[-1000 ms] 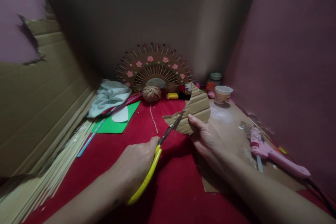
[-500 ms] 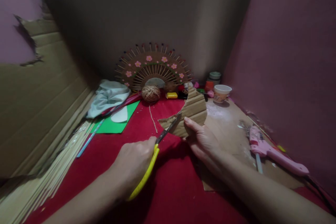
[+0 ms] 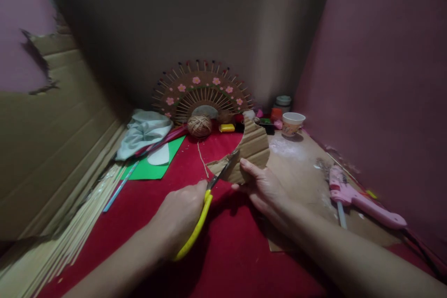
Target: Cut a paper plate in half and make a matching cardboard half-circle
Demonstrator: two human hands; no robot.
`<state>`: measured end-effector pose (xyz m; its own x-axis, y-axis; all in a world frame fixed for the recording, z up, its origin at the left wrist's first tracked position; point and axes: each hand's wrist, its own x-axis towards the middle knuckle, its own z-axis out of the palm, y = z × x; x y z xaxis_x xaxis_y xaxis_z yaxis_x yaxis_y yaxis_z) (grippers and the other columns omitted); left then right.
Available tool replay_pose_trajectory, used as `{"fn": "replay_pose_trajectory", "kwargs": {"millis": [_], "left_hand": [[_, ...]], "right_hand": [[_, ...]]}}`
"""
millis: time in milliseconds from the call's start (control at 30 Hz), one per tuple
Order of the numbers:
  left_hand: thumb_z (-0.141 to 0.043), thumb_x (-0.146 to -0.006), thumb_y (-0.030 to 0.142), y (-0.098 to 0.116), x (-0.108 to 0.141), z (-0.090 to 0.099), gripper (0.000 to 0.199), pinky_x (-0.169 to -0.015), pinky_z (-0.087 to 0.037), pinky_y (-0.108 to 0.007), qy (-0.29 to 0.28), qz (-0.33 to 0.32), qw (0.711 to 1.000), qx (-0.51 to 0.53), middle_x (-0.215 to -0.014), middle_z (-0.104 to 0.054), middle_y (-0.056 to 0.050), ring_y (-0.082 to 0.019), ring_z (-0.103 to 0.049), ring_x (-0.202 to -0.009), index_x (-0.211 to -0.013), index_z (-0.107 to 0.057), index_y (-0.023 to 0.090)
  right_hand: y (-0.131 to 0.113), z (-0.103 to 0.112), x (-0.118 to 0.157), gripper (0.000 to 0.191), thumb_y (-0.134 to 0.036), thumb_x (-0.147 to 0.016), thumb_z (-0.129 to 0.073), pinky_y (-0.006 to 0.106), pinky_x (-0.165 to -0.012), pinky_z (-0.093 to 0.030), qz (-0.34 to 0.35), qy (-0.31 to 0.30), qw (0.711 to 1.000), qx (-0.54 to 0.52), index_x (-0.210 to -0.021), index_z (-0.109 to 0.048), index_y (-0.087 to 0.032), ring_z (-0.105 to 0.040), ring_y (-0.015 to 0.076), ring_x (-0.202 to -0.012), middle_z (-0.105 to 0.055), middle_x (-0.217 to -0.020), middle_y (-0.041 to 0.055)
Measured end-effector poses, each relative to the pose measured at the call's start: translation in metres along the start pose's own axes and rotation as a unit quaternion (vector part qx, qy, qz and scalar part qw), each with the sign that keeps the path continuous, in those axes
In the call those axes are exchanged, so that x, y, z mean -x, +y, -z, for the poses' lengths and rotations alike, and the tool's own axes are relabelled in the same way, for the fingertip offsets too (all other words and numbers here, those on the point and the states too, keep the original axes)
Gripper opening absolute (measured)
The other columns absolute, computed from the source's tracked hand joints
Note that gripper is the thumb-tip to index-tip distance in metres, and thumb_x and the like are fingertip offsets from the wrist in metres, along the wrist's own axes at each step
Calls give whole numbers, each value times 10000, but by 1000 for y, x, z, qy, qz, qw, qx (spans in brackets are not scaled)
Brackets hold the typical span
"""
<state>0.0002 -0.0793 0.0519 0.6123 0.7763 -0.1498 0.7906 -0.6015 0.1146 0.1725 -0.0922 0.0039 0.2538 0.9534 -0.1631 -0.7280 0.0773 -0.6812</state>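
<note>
Brown corrugated cardboard crescent [image 3: 253, 149] pinched between thumb and fingers of the right hand [image 3: 267, 191], over red cloth [image 3: 237, 260] — left hand [image 3: 181, 209] curled tight round yellow-handled metal scissors [image 3: 207, 200], blades slanting up-right across its left part.

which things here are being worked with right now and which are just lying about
Being worked with:
- yellow-handled scissors, in the left hand
- corrugated cardboard piece, between the blades and held by the right hand

Lying about:
- pink glue gun
- twine ball
- flower-decorated fan
- small cup
- green sheet
- pale cloth
</note>
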Motion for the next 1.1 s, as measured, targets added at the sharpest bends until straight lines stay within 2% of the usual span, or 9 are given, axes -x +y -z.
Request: {"fn": "replay_pose_trajectory", "kwargs": {"millis": [200,467,600,700,867,1100], "left_hand": [[-347,-825,245,0,1,2,241,-691,-446,-301,7,-5,1000,14,-874,-635,-103,-220,-608,-829,-1005,-485,163],[-361,-826,310,0,6,3,263,-688,-448,-304,13,-24,997,70,-894,-635,-73,-211,-605,-792,-1029,-482,195],[-351,-825,279,1,5,-1,259,-694,-449,-307,23,-19,996,89,-907,-633,-84,-208,-596,-796,-1026,-479,175],[-347,-824,259,2,3,-5,256,-719,-450,-311,28,-7,995,94,-931,-625,-99,-209,-589,-832,-1023,-477,164],[-309,-821,182,2,-1,-8,246,-729,-449,-337,23,4,998,50,-906,-609,-125,-227,-593,-848,-998,-474,138],[-287,-806,146,1,-1,-8,196,-607,-450,-361,12,12,999,-41,-783,-607,-91,-266,-613,-728,-902,-458,142]], "right_hand": [[0,0,-1,419,-230,-616,-729,238,-375,-492,4,-16,1000,0,-1016,-604,-207,-601,148,-596,-663,-771,-6],[-3,-4,3,375,-216,-637,-717,296,-451,-542,39,-33,999,19,-994,-615,-162,-611,175,-662,-666,-852,40],[-3,-4,3,438,-192,-640,-713,309,-485,-546,22,-30,999,5,-1061,-591,-204,-614,188,-725,-666,-901,33],[-3,-3,4,451,-189,-645,-710,321,-510,-545,-4,-22,1000,5,-1077,-585,-220,-616,186,-714,-675,-866,22],[-5,-2,5,420,-179,-664,-693,322,-523,-540,-12,-32,999,5,-1068,-591,-231,-620,187,-727,-674,-896,17],[-6,-3,7,375,-175,-657,-703,332,-586,-543,-25,-38,999,1,-1018,-618,-223,-612,167,-735,-674,-848,3]]}}
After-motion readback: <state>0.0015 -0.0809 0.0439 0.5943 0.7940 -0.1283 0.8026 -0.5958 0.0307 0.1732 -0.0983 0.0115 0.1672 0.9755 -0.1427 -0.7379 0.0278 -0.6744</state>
